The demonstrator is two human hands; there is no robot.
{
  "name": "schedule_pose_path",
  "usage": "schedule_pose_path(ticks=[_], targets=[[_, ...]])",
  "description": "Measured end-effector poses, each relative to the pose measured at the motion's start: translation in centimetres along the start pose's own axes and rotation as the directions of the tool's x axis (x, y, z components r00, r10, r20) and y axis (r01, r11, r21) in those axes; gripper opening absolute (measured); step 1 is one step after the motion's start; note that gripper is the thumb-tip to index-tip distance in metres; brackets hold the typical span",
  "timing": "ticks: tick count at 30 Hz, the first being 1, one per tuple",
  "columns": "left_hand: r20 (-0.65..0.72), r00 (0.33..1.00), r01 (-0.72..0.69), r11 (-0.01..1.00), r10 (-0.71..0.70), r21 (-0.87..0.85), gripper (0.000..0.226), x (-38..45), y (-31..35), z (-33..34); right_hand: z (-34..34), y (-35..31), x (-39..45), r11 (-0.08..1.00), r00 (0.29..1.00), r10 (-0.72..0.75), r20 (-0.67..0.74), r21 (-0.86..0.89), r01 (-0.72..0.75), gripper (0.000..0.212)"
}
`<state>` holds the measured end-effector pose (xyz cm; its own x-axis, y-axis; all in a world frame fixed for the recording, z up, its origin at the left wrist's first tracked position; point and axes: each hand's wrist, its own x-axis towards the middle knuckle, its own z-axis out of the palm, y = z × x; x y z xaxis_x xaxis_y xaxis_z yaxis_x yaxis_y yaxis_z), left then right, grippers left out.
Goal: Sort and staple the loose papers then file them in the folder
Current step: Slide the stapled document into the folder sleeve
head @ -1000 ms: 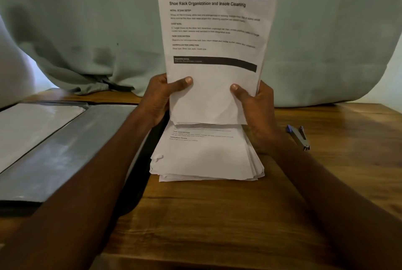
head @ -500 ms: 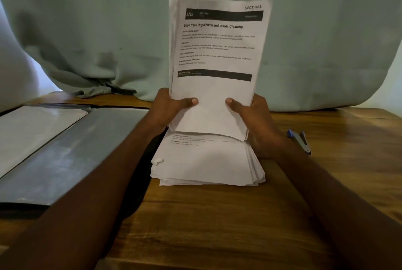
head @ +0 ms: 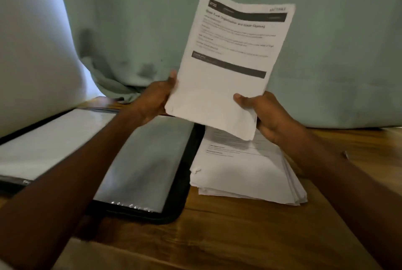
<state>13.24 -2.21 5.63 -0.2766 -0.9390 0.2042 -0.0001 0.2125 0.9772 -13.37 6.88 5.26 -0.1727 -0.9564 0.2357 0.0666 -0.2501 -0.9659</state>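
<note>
Both hands hold a thin set of printed sheets point(head: 219, 95) upright and tilted to the right, above the table. My left hand point(head: 154, 99) grips its lower left edge, thumb on the front. My right hand point(head: 265, 113) grips the lower right corner, thumb on the page. Under the held set, a stack of loose papers point(head: 243, 174) lies on the wooden table point(head: 217, 237). An open black folder point(head: 148, 165) with clear sleeves lies to the left of the stack, partly covered by my left forearm. Just past my right forearm, a small part of the stapler point(head: 345, 154) shows.
A pale green curtain point(head: 130, 19) hangs behind the table and bunches on its back edge. The folder's left page point(head: 50, 139) holds a white sheet. Bare wood lies in front of the stack and folder.
The held sheets have swung from straight upright over the stack to tilted right and shifted slightly leftward over the folder's edge. The view has turned left, showing more of the folder.
</note>
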Motion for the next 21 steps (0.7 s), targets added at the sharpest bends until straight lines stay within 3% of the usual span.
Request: schedule_pose_path(ticks=[1, 3, 5, 6, 12, 17, 21], targets=[[-0.067, 0.998, 0.009, 1.0, -0.007, 0.017, 0.068, 0.4, -0.4, -1.8, 1.2, 0.0, 0.8, 1.0, 1.0, -0.008, -0.022, 0.02, 0.008, 0.039], [-0.132, 0.988, -0.039, 0.95, 0.084, 0.31, 0.055, 0.9, -2.2, -5.4, 3.3, 0.2, 2.4, 0.997, 0.997, -0.025, -0.08, 0.072, 0.03, 0.032], [-0.009, 0.983, -0.129, 0.732, 0.181, 0.669, 0.046, 0.9, -4.7, -8.1, 5.8, 1.0, 4.2, 0.991, 0.994, -0.018, -0.112, 0.13, 0.032, 0.025], [0.058, 0.98, -0.167, 0.643, 0.188, 0.747, 0.044, 1.0, -5.9, -9.0, 7.3, 1.6, 5.2, 0.988, 0.993, -0.001, -0.119, 0.151, 0.02, 0.024], [0.082, 0.973, -0.194, 0.567, 0.218, 0.801, 0.033, 2.4, -9.3, -10.0, 13.6, 5.5, 11.1, 0.963, 0.984, 0.098, -0.152, 0.265, -0.055, 0.042], [0.104, 0.903, -0.32, 0.492, 0.418, 0.81, 0.023, 3.9, -10.9, -10.8, 15.9, 7.8, 14.5, 0.963, 0.981, 0.116, -0.157, 0.261, -0.073, 0.039], [0.007, 0.868, -0.3, 0.513, 0.496, 0.805, 0.034, 4.7, -11.1, -10.5, 16.4, 9.1, 16.4, 0.953, 0.976, 0.145, -0.163, 0.288, -0.093, 0.065]])
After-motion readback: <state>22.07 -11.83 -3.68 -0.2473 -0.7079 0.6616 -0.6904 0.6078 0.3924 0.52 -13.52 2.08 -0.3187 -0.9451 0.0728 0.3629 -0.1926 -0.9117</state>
